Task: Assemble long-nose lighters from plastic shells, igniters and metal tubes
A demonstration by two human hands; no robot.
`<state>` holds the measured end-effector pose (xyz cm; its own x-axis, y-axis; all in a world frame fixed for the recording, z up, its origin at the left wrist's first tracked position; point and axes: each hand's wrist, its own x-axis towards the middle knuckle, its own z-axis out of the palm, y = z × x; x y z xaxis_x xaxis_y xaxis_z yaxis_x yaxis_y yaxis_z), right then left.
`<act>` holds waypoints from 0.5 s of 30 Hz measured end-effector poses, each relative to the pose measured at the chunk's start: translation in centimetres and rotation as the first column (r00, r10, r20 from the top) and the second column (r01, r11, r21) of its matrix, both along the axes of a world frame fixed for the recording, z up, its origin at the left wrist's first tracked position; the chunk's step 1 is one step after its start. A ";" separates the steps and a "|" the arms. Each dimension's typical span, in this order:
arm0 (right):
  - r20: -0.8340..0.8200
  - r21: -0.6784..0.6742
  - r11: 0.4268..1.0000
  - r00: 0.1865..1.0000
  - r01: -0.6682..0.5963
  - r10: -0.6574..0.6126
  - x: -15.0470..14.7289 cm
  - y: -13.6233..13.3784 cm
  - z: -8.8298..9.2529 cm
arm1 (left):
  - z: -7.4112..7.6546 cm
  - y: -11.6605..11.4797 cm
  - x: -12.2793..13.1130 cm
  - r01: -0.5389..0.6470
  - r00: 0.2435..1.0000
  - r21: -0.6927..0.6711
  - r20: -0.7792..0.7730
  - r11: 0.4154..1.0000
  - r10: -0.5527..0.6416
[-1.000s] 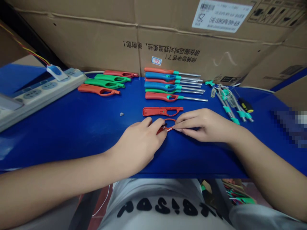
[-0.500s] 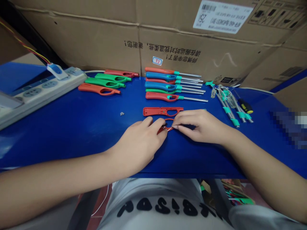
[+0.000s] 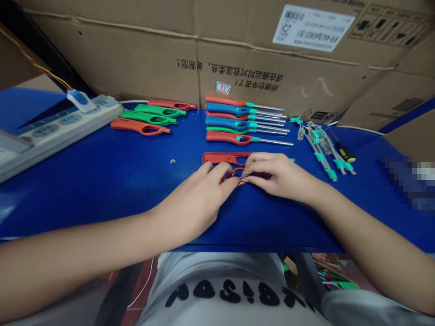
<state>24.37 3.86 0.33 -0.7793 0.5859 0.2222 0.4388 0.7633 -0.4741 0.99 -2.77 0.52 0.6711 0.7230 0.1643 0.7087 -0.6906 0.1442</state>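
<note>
Both hands are positioned at the front centre of the worktop (image 3: 118,194), low over the work. I read the left hand (image 3: 199,199) as curled, with thumb and fingertips closed on a red casing half (image 3: 239,169) that lies mostly hidden beneath the fingers. The exposed portion is its ring-shaped loop, located between the two hands. My right hand (image 3: 282,174) is held in a narrow pinch, thumb and fingers drawn together on the edge of that loop; any small part between the fingertips is too small for me to identify.

Directly behind the hands lies a second red half (image 3: 217,158), inner side facing up, its right end covered by the right hand's fingers. To its left, I note a small cluster of screws (image 3: 173,161).

Behind this half, stick lighters (image 3: 226,122) with metal tubes lie side by side, handles to the left. Coloured handles (image 3: 136,125) without tubes form a separate group further left, near the power strip (image 3: 50,136). On the right are tube assemblies (image 3: 319,157) with teal fittings and a black-and-yellow screwdriver (image 3: 345,151). A cardboard box (image 3: 136,59) stands along the rear.
</note>
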 end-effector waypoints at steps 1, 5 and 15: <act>0.009 -0.005 1.000 1.000 0.004 -0.004 0.1 0.1 0.0 | 0.0 0.1 0.0 -0.003 0.999 -0.012 0.034 1.000 0.004; 0.009 -0.044 0.999 1.000 0.003 -0.003 0.5 0.3 0.1 | -0.2 0.6 -0.1 0.005 0.991 -0.046 0.136 0.999 0.002; -0.032 -0.088 0.996 0.999 -0.034 0.031 0.9 0.6 0.5 | -0.6 1.3 -0.2 0.048 0.988 -0.020 0.145 0.999 -0.045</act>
<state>25.28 4.46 0.80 -0.7918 0.5791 0.1943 0.3990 0.7312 -0.5534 0.79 -1.50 -0.09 0.6745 0.6963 0.2453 0.6464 -0.7175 0.2594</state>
